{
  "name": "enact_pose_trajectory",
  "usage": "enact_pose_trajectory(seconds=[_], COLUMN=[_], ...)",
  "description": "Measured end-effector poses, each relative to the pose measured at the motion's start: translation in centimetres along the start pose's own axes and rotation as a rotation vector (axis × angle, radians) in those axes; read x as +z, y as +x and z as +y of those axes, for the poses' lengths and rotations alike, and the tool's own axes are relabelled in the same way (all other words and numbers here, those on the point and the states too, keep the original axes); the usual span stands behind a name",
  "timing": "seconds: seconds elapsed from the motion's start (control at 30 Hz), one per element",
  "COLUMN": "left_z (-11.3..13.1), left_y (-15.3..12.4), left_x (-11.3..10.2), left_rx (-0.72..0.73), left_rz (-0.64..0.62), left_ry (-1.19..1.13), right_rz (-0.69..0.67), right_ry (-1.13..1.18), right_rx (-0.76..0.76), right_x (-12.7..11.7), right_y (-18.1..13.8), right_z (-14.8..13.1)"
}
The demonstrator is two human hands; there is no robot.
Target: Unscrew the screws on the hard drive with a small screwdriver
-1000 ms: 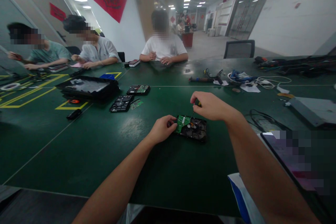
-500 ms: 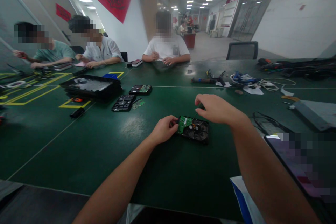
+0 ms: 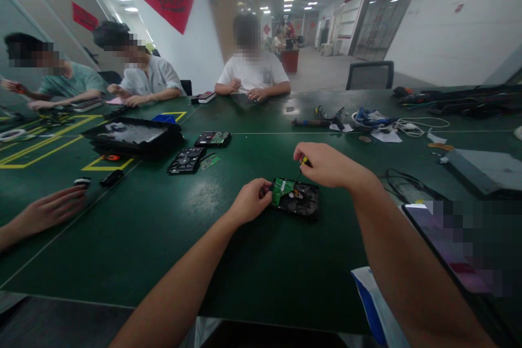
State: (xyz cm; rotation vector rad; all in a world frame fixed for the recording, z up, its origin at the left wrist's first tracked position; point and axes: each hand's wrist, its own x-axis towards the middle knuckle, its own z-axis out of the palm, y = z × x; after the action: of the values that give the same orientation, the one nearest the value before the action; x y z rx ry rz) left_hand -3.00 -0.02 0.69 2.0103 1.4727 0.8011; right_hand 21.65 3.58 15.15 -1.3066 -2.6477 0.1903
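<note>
A hard drive [image 3: 308, 204] lies on the green table, its dark metal underside up and a green circuit board [image 3: 281, 191] on its left part. My left hand [image 3: 250, 200] is closed on the drive's left edge, thumb and fingers pinching it. Above the far edge, my right hand [image 3: 328, 164] grips a screwdriver [image 3: 305, 161] with some yellow on its handle. Its thin shaft points down at the drive near the board; whether the tip sits in a screw is too small to tell.
Beyond the drive are two more hard drives [image 3: 186, 161] [image 3: 212, 138], a loose circuit board [image 3: 210, 161] and a black tray [image 3: 134, 138]. A co-worker's hand [image 3: 51, 211] reaches in at left with a small dark object [image 3: 82, 181]. A grey metal box [image 3: 485, 174] and cables [image 3: 411, 182] lie right.
The whole view has shifted slightly. A co-worker's hand has come in from the left. My right hand has turned a little, showing the screwdriver's yellow handle; my left hand keeps its hold.
</note>
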Motion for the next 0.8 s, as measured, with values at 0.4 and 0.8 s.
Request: enact_pose_trajectory(seconds=[0.4, 0.8], left_z=[-0.3, -0.5], left_y=[0.2, 0.3], left_x=[0.0, 0.1], left_rx=[0.016, 0.043], left_rz=[-0.003, 0.005], left_ry=[-0.042, -0.018], right_rz=[0.0, 0.022], right_ry=[-0.106, -0.047], right_rx=[0.081, 0.009], right_x=[-0.1, 0.1], right_y=[0.2, 0.4], right_z=[-0.4, -0.7])
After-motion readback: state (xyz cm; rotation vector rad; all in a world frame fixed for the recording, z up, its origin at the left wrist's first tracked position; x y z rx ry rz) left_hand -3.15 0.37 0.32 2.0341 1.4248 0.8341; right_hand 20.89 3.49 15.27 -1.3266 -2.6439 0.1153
